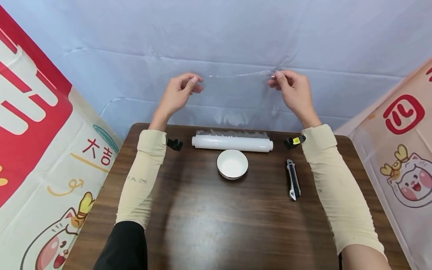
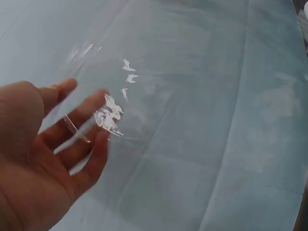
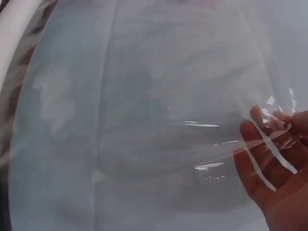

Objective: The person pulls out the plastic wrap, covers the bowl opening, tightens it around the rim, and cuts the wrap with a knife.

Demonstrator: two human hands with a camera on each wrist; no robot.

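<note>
A clear sheet of cling film (image 1: 241,90) is stretched upright between both hands, above the back edge of the table. My left hand (image 1: 179,92) pinches its upper left corner between thumb and index finger. Some film crinkles against the other fingers of the left hand (image 2: 62,149) in the left wrist view. The upper right corner is pinched by my right hand (image 1: 295,90); in the right wrist view the film drapes over the right hand's fingers (image 3: 255,154). Below the hands lies the white cling film roll (image 1: 233,143), crosswise, with loose film along its far side.
A small white bowl (image 1: 232,164) with a dark rim stands just in front of the roll. To its right lies a utility knife (image 1: 293,180) on the brown wooden table (image 1: 209,221). Pale cloth (image 1: 216,33) hangs behind the table, with printed cloths at both sides.
</note>
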